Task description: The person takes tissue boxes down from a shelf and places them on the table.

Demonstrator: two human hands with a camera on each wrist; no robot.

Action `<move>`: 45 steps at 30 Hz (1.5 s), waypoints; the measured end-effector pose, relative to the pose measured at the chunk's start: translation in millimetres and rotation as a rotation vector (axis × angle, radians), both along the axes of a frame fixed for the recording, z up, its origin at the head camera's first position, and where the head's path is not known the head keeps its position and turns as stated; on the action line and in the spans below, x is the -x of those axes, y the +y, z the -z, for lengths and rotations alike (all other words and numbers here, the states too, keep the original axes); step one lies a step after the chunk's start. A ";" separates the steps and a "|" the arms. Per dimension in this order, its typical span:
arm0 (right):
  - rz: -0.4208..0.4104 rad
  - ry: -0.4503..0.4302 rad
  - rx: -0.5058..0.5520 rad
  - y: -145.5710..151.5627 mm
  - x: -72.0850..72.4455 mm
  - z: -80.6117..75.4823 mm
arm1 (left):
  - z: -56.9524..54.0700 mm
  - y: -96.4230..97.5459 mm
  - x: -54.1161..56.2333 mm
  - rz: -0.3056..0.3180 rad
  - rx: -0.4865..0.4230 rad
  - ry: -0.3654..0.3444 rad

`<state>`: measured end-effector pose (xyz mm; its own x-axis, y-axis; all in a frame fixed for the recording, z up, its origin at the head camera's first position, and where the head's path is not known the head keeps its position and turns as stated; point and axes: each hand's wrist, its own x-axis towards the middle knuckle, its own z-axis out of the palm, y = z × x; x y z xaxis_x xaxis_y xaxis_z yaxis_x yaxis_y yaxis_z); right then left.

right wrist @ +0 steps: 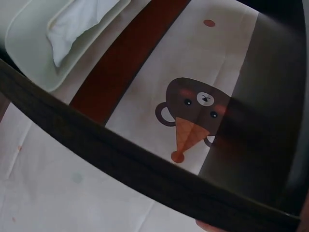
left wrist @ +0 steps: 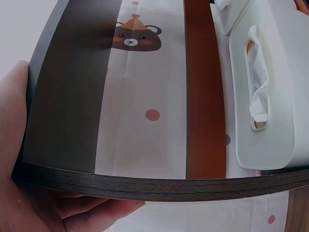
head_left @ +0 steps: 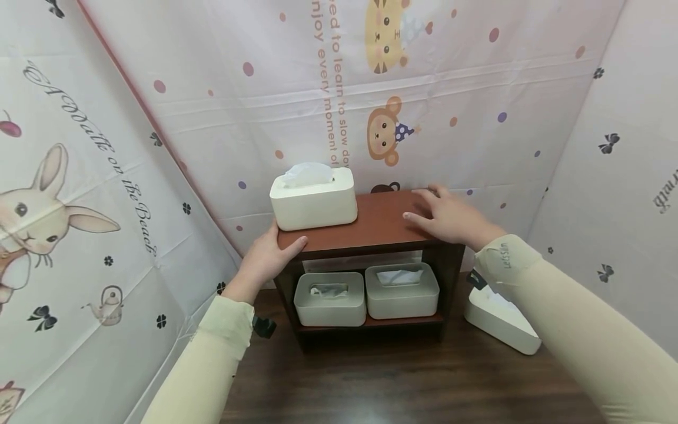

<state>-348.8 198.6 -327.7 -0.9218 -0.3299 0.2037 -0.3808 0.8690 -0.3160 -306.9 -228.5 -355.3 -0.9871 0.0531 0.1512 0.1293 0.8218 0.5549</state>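
A two-tier shelf (head_left: 385,213) with a reddish-brown top and dark sides stands against the wall cloth. My left hand (head_left: 267,256) grips its top left corner, the thumb over the edge and the other fingers along the outer side (left wrist: 104,215). On the shelf top, beside that hand, sits a white tissue box (head_left: 318,206) with a tissue poking out. My right hand (head_left: 450,217) is over the top's right end with fingers spread and nothing held. In the right wrist view only a sliver of it shows. Whether its fingertips touch the board I cannot tell.
Inside the lower tier stand two similar boxes, a left box (head_left: 329,312) and a right box (head_left: 402,300). Another tissue box (head_left: 503,327) lies on the dark wood floor (head_left: 371,377) to the right, partly behind my right forearm. Printed cloth walls (head_left: 238,118) enclose the back and sides.
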 end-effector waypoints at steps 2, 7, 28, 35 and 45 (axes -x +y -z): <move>-0.003 -0.003 0.013 0.6 1.0 2.2 | 0.2 1.0 1.2 0.002 -0.001 0.002; -0.002 0.017 0.013 3.3 0.8 6.2 | 0.9 2.7 3.0 0.011 -0.007 0.005; 0.000 0.002 -0.026 -2.3 0.2 15.2 | -12.5 -4.4 -5.8 0.021 -0.023 0.022; 0.007 -0.002 -0.019 0.7 -2.4 8.9 | -56.6 -5.1 -2.1 0.000 0.018 0.102; 0.010 -0.005 -0.034 0.8 1.0 15.2 | -92.0 1.1 15.1 0.088 0.115 0.165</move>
